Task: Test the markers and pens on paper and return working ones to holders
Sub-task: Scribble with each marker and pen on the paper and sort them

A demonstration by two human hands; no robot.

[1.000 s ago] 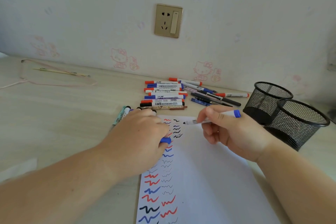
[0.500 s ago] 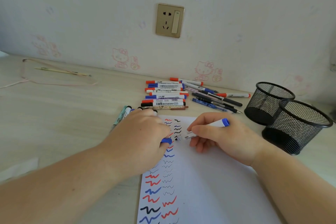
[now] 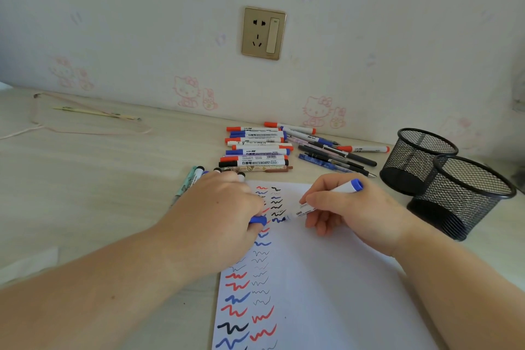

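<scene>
My right hand [image 3: 355,213] pinches a blue whiteboard marker [image 3: 326,202], tip on the paper [image 3: 326,278]; my left hand [image 3: 216,216] grips its blue cap [image 3: 258,220].

Taking the paper [image 3: 326,278] as landmark: its right half lies bare, open to a hand. Beyond its far edge a heap of markers and pens [image 3: 264,148] blocks the way. To its right two mesh holders [image 3: 443,179] stand touching. Left of it the desk [image 3: 99,179] is mostly open.
</scene>
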